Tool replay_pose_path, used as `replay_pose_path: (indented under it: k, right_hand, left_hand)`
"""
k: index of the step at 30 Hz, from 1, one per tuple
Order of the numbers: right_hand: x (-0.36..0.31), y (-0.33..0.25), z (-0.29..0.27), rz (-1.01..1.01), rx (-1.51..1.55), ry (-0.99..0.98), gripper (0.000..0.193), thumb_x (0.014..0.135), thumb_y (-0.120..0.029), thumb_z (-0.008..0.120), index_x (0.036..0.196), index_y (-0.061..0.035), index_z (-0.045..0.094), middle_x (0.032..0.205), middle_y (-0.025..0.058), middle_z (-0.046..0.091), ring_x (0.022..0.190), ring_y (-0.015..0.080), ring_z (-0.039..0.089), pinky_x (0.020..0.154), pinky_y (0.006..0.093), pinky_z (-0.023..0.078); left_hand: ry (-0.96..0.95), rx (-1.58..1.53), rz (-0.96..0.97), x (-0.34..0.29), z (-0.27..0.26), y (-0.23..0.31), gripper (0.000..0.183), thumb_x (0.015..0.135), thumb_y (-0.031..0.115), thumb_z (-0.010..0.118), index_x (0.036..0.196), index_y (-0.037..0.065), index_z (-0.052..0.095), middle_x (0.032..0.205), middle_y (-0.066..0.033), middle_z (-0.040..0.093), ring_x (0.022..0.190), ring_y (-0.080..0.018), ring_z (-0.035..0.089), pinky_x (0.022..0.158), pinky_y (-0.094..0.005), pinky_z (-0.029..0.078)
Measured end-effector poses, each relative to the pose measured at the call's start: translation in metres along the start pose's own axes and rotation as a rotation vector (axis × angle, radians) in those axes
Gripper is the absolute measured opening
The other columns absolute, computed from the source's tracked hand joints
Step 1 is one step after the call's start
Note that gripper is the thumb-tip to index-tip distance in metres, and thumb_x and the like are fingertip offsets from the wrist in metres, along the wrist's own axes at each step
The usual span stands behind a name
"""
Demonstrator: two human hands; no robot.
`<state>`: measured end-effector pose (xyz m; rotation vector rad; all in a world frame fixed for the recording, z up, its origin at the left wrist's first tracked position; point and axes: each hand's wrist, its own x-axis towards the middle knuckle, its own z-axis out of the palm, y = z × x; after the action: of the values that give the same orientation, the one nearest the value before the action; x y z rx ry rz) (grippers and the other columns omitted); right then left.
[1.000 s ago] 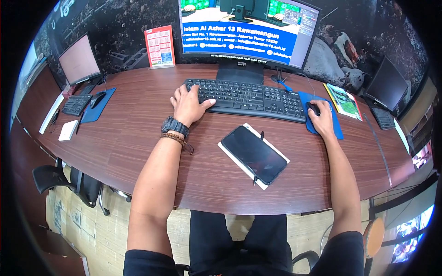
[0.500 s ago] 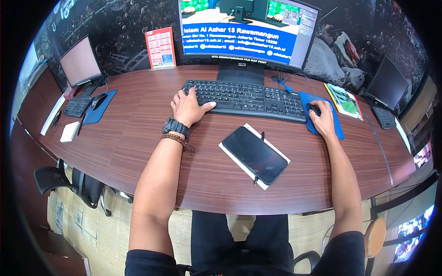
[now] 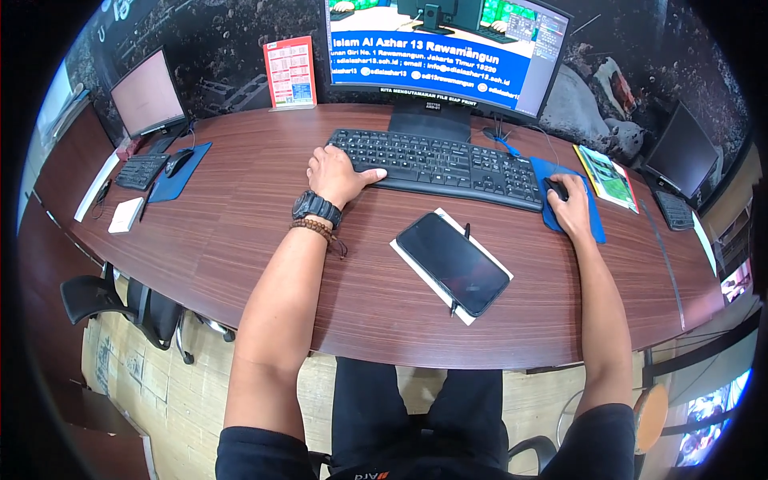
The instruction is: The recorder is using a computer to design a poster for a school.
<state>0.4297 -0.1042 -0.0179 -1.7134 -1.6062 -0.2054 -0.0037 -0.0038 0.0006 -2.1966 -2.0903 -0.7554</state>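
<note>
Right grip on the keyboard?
No, the right grip is on the black mouse, over the blue mouse pad to the right of the keyboard.

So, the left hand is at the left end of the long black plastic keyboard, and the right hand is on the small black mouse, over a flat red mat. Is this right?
Not quite: in the head view, the flat mat is blue, not red. The right hand is on the small black mouse, and the left hand is at the left end of the long black plastic keyboard.

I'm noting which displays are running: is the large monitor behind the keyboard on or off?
On: the monitor is lit, showing a bright, colourful picture.
</note>
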Motion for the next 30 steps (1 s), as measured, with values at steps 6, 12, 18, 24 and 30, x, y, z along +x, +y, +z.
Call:
replay_pose_path:
  k: [6, 12, 18, 24, 30]
  right_hand:
    - [0.0, 0.0, 0.0, -0.009, -0.005, 0.01, 0.031, 0.079, -0.016, 0.065, 0.108, -0.004, 0.066, 0.111, 0.0154, 0.06, 0.109, 0.0332, 0.059, 0.098, 0.0401, 0.046]
    - [0.0, -0.003, -0.001, 0.011, 0.006, 0.001, 0.032, 0.079, -0.016, 0.064, 0.108, -0.0038, 0.066, 0.112, 0.0158, 0.06, 0.11, 0.0333, 0.059, 0.098, 0.0403, 0.046]
    - [0.0, 0.001, 0.0, -0.01, -0.019, 0.003, 0.032, 0.08, -0.017, 0.065, 0.109, -0.0045, 0.066, 0.111, 0.0158, 0.06, 0.111, 0.0334, 0.059, 0.098, 0.0409, 0.046]
    - [0.0, -0.001, 0.002, -0.005, -0.017, 0.012, 0.034, 0.081, -0.019, 0.067, 0.113, -0.0058, 0.065, 0.113, 0.0155, 0.06, 0.111, 0.0335, 0.059, 0.098, 0.0412, 0.046]
    - [-0.001, 0.003, 0.002, -0.017, -0.029, -0.009, 0.034, 0.082, -0.02, 0.067, 0.114, -0.0075, 0.066, 0.114, 0.0154, 0.059, 0.11, 0.0328, 0.059, 0.098, 0.0407, 0.046]
  left_hand:
    - [-0.036, 0.007, 0.005, -0.001, -0.004, 0.001, 0.102, 0.065, 0.068, 0.081, 0.116, -0.017, 0.058, 0.117, -0.0269, 0.057, 0.113, -0.0398, 0.057, 0.096, -0.047, 0.048]
    - [-0.1, -0.005, -0.013, -0.002, -0.011, 0.004, 0.1, 0.066, 0.067, 0.081, 0.117, -0.017, 0.059, 0.121, -0.0284, 0.055, 0.116, -0.0416, 0.055, 0.098, -0.0476, 0.048]
    - [-0.111, -0.008, -0.019, -0.002, -0.01, 0.005, 0.098, 0.067, 0.067, 0.081, 0.115, -0.017, 0.061, 0.123, -0.0284, 0.054, 0.116, -0.0421, 0.055, 0.097, -0.0482, 0.049]
    - [-0.105, -0.002, -0.014, -0.002, -0.006, 0.002, 0.096, 0.068, 0.066, 0.08, 0.113, -0.016, 0.061, 0.123, -0.0277, 0.053, 0.116, -0.0418, 0.054, 0.095, -0.0481, 0.05]
    - [0.047, -0.056, 0.121, 0.0, 0.0, 0.001, 0.071, 0.081, 0.052, 0.075, 0.113, -0.011, 0.064, 0.124, -0.0271, 0.053, 0.121, -0.0407, 0.05, 0.101, -0.0472, 0.045]
